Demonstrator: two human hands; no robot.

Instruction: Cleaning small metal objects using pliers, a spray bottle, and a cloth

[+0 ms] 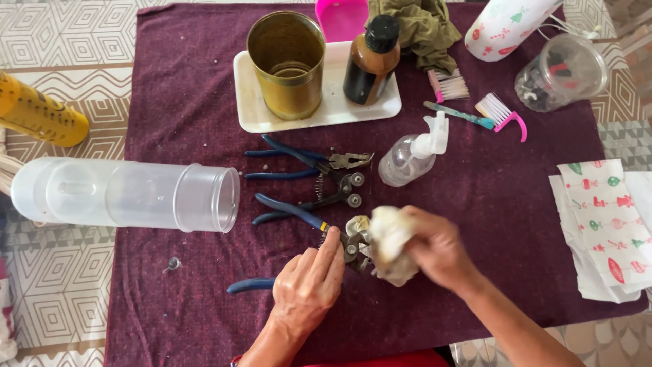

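Observation:
My left hand [309,282] grips a pair of blue-handled pliers [285,212] near their metal head, low in the middle of the dark purple cloth [183,102]. One blue handle sticks out to the left below my hand. My right hand [438,248] presses a crumpled whitish rag [390,245] against the pliers' head. Two more blue-handled pliers [309,163] lie just above, side by side.
A white tray [248,112] at the back holds a brass-coloured can [286,61] and a brown bottle [371,61]. A clear spray bottle [411,153], small brushes [499,112], a clear tube [129,194] on its side, a yellow bottle [37,112] and patterned paper napkins [604,217] surround the work.

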